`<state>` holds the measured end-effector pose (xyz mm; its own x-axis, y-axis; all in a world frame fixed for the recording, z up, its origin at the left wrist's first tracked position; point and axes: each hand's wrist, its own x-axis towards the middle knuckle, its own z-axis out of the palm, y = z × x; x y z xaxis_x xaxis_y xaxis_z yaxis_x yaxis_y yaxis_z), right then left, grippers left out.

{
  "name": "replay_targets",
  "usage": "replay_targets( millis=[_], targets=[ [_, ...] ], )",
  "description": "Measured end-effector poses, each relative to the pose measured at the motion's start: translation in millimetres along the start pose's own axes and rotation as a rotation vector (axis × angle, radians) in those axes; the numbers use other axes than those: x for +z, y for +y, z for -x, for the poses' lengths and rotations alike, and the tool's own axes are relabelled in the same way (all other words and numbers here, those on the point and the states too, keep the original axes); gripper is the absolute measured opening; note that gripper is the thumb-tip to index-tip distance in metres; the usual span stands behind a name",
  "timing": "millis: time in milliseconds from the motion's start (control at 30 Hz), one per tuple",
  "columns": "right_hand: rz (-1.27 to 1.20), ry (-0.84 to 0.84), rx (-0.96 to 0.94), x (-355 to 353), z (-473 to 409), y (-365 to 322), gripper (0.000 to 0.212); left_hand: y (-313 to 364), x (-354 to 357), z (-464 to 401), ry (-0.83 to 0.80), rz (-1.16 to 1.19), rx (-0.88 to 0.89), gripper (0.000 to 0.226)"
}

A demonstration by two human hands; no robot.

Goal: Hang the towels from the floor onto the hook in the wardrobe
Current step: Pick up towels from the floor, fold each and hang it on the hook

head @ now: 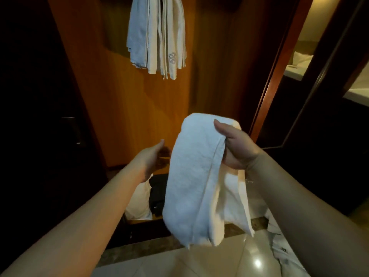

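Towel (196,176), white, terry: held up in my right hand (237,150), thumb pressed over the upper fold, fingers curled behind and hidden by the cloth. It hangs doubled over my grip, its hemmed edge running down the middle, and its lower end dangles free above the floor tiles (229,260).

Left hand (153,154): reaching forward just left of the towel, fingers extended and relaxed, holding nothing. The fingertips sit close to the towel's left edge; whether they touch it I cannot tell.

Hung towels (157,37), several, pale: above and ahead of both hands, draped in a bunch against the wooden wardrobe panel (119,96). One bears a small embroidered emblem near its lower end. The hook itself lies out of view past the upper edge.

White bundle (139,200): below my left wrist, low inside the wardrobe, beside something dark; too dim to identify further.

White cloth (279,244): on the floor tiles under my right forearm, partly hidden by the arm.

Door frame (275,76), reddish wood: to the right of my right hand, with a lit room beyond it.
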<state>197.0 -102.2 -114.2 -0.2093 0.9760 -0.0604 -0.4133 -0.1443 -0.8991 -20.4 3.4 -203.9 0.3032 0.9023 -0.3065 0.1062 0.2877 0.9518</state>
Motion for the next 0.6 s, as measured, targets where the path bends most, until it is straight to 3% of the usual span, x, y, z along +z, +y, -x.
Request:
replay_targets(
  millis=[67, 167, 300, 400, 600],
  targets=[
    [0.008, 0.032, -0.072, 3.9, -5.5, -7.6, 0.039, -2.6, 4.0, 19.0, 0.141, 0.000, 0.142, 0.037],
    [0.067, 0.094, -0.154, 16.9, -16.6, -20.1, 0.043, -3.9, 17.2, 51.1, 0.176, -0.161, 0.431, 0.025],
    [0.184, 0.124, -0.221, 39.0, -32.1, -34.0, 0.037, 4.7, 38.3, 62.2, 0.215, -0.460, 0.696, 0.052],
    [0.255, 0.145, -0.249, 53.3, -40.0, -42.2, 0.031, 19.2, 48.3, 56.2, 0.339, -0.601, 0.775, 0.060],
    [0.429, 0.240, -0.273, 57.8, -45.1, -55.8, 0.032, 40.5, 52.2, 48.6, 0.562, -0.702, 0.799, 0.010]
  ],
)
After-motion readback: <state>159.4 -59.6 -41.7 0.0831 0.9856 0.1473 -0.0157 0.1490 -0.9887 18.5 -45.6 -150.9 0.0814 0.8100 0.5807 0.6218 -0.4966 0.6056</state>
